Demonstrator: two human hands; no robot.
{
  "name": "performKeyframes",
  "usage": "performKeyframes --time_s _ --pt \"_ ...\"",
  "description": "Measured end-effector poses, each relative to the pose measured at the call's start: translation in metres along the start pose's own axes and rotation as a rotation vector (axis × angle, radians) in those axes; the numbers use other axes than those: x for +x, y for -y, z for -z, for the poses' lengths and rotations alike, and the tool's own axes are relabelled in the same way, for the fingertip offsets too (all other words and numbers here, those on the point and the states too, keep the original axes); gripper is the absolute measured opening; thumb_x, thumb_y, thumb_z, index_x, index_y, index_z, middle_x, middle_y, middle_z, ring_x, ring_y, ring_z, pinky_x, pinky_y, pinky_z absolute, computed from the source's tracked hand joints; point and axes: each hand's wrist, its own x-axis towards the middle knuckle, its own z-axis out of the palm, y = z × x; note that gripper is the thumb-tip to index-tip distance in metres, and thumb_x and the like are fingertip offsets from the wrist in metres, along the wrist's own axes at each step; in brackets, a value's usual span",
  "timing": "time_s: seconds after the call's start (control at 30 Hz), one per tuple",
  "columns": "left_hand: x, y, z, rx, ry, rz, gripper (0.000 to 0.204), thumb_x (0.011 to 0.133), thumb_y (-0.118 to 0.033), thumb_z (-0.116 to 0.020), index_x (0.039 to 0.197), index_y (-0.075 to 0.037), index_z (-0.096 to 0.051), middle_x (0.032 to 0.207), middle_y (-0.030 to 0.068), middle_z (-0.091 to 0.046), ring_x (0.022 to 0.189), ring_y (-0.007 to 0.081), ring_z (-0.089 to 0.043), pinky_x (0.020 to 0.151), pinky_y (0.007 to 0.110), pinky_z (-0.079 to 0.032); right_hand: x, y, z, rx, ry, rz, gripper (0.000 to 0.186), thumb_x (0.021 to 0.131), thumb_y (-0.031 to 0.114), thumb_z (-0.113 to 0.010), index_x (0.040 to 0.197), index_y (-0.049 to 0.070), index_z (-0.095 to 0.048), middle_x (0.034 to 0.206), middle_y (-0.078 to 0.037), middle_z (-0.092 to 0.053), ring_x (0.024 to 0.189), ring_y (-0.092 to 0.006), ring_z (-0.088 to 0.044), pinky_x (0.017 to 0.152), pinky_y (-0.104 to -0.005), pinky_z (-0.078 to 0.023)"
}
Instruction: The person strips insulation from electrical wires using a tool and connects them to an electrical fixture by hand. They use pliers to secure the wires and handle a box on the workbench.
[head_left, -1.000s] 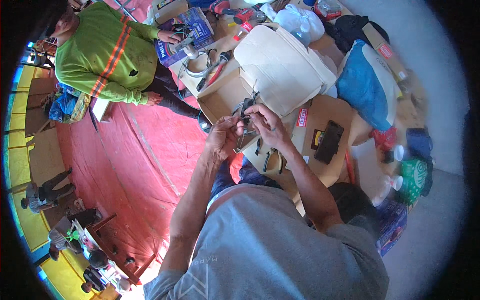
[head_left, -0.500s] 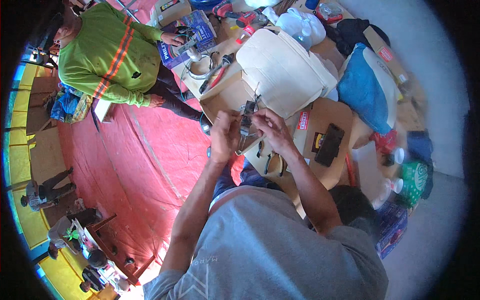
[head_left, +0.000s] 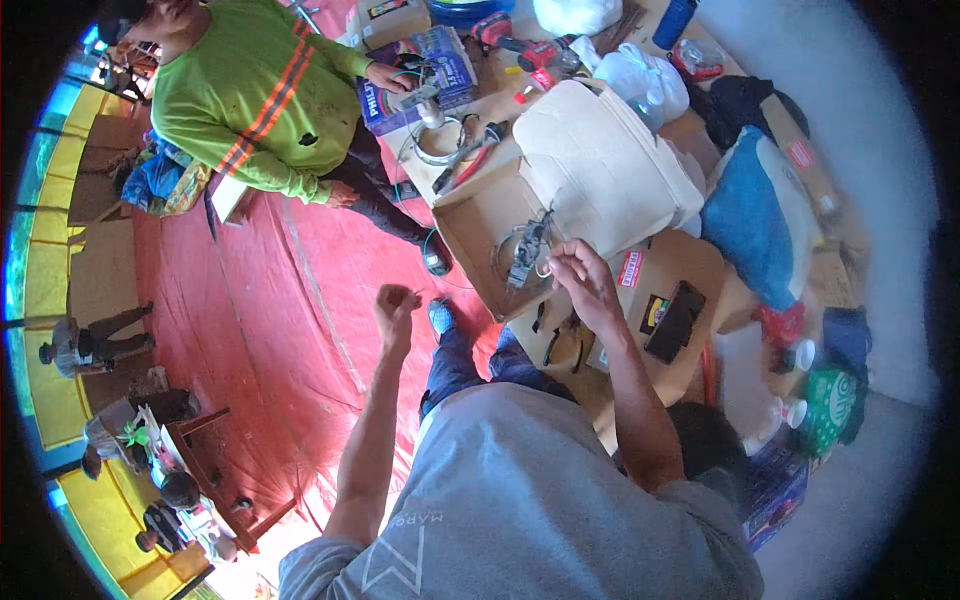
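My right hand (head_left: 588, 285) is closed in a pinch at the edge of a small dark electrical part with wires (head_left: 528, 255), held above the open cardboard box (head_left: 475, 215). A thin pale loop shows by its fingertips. My left hand (head_left: 398, 312) is away to the left over the red floor, its fingers curled together. A tiny sliver shows at its fingertips, too small to name. Below my right hand, pliers (head_left: 567, 345) with dark handles lie on the table near a black phone (head_left: 675, 322).
A person in a green shirt (head_left: 270, 100) stands at the far left, one hand at a white fitting with wires (head_left: 430, 112). Red-handled cutters (head_left: 472, 158), a power drill (head_left: 525, 42), a cardboard lid (head_left: 605, 165) and a blue-white sack (head_left: 755, 215) crowd the table.
My left hand has come off the electrical part and moved left and down. The part stays at my right hand. The whole view has shifted, with the table now further right.
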Motion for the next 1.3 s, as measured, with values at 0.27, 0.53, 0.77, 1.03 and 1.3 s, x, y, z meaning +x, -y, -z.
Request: performKeyframes --time_s 0.27,0.53,0.77,1.03,1.3 --pt "-0.016 0.124 0.137 -0.038 -0.287 0.319 0.033 0.083 0.000 -0.074 0.111 0.000 -0.056 0.102 0.0109 -0.064 0.083 0.0201 -0.068 0.073 0.035 -0.061 0.000 0.014 -0.005 -0.339 -0.076 0.222 0.011 0.102 0.010 -0.067 0.108 0.001 -0.065 0.098 -0.004 -0.061 0.082 -0.0070 -0.063 0.066 -0.0236 -0.050" --pt "-0.001 0.142 0.156 0.228 -0.112 0.571 0.054 0.088 -0.024 -0.079 0.133 -0.009 -0.054 0.102 0.0057 -0.065 0.090 0.0189 -0.063 0.073 0.039 -0.054 -0.007 0.025 -0.015 -0.384 -0.209 0.107 0.012 0.103 0.008 -0.065 0.111 -0.001 -0.063 0.088 -0.005 -0.068 0.076 -0.0099 -0.069 0.067 -0.0253 -0.054" --pt "0.042 0.141 0.078 0.040 0.068 0.496 0.059 0.091 -0.024 -0.078 0.141 -0.005 -0.052 0.127 0.0092 -0.064 0.108 0.0202 -0.064 0.081 0.039 -0.055 -0.013 0.039 -0.030 -0.428 -0.306 0.081 0.010 0.105 0.007 -0.062 0.109 0.001 -0.055 0.093 -0.006 -0.065 0.079 -0.0126 -0.070 0.071 -0.0257 -0.054" --pt "0.123 0.106 0.034 0.318 0.080 -0.039 0.098 0.080 -0.030 -0.087 0.156 0.001 -0.034 0.154 0.0261 -0.043 0.141 0.0406 -0.043 0.118 0.048 -0.035 -0.016 0.069 -0.075 -0.397 -0.674 0.239 0.016 0.105 0.012 -0.063 0.113 0.000 -0.055 0.095 -0.006 -0.062 0.078 -0.0112 -0.065 0.074 -0.0275 -0.055" --pt "0.189 0.090 0.049 0.839 0.303 -0.139 0.065 0.088 -0.041 -0.074 0.146 -0.027 -0.050 0.160 0.0180 -0.041 0.141 0.0468 -0.042 0.104 0.073 -0.037 -0.025 0.068 -0.162 -0.272 -0.501 0.205 0.009 0.106 0.004 -0.057 0.114 0.000 -0.057 0.095 -0.007 -0.062 0.076 -0.0110 -0.063 0.068 -0.0268 -0.053"
